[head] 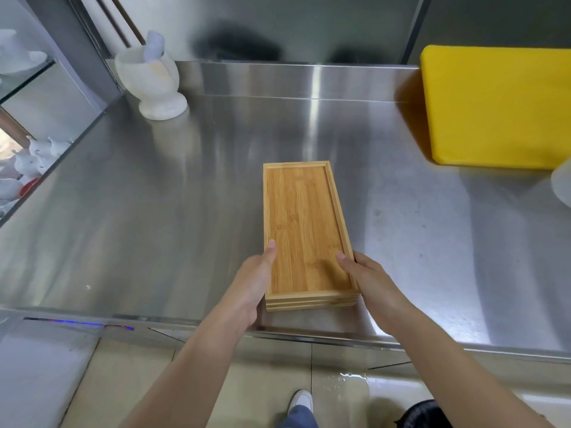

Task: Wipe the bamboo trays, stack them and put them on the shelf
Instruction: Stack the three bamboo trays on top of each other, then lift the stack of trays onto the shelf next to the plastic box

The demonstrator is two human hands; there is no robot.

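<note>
A stack of rectangular bamboo trays (304, 223) lies on the steel counter (154, 211), long side running away from me, near the front edge. Three layers show at its near end. My left hand (253, 282) grips the stack's left side, thumb on the top rim. My right hand (370, 279) grips the right side, thumb resting inside the top tray. The fingers under or beside the stack are hidden.
A white stone mortar with pestle (154, 78) stands at the back left. A thick yellow cutting board (500, 106) lies at the back right, a pale container's edge (562, 186) beside it. A glass shelf with white dishes (24, 125) is on the left. Water is spilled on the floor (349, 378).
</note>
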